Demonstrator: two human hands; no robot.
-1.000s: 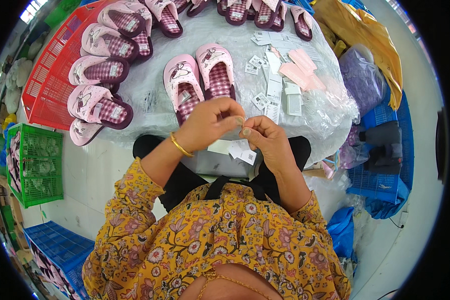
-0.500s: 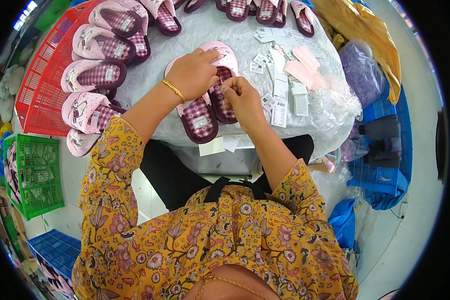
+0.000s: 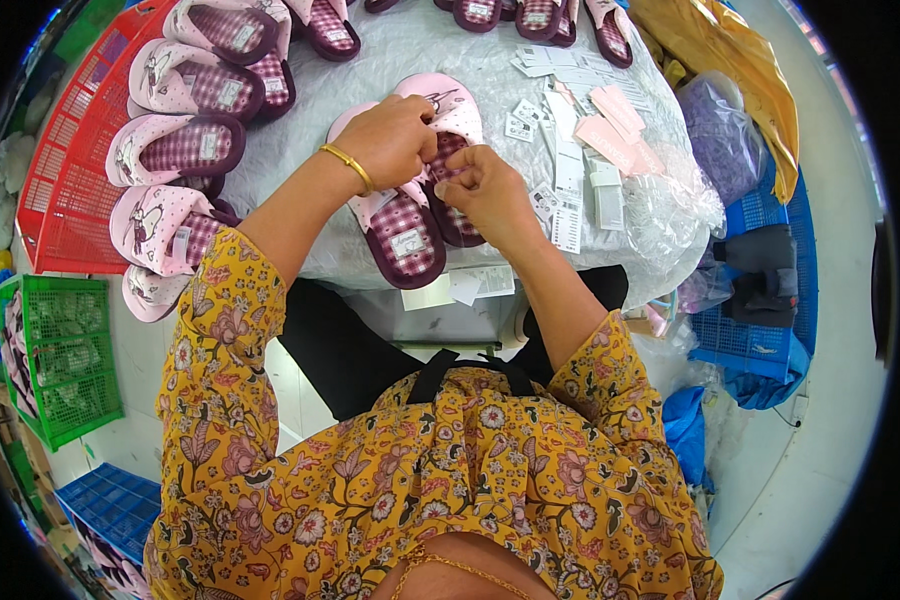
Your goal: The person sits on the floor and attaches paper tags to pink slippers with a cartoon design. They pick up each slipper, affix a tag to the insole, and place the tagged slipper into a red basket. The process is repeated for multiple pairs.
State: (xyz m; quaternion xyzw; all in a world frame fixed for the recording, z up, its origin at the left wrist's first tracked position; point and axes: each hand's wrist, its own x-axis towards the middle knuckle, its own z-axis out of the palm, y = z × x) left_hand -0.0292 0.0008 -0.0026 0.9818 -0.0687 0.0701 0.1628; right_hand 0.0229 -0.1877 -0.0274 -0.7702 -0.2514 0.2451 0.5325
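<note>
A pair of pink slippers with dark plum checked insoles lies in front of me: the left slipper and the right slipper side by side, touching. My left hand is closed over their uppers, with its fingers curled at the right slipper's strap. Just to its right, my right hand hovers over the right slipper's insole with thumb and forefinger pinched. Whatever lies in that pinch is too small to make out. Loose white tags and pink cards are spread right of my right hand.
More pink slippers line the table's left and far edges. Plastic film covers the table. A red crate stands at the left, a green crate below it. On the right are a blue crate and a purple bagged bundle.
My left hand's fingers have curled in more on the slipper. My right hand has shifted slightly right, its fingers drawn together in a pinch. The slippers have moved little.
</note>
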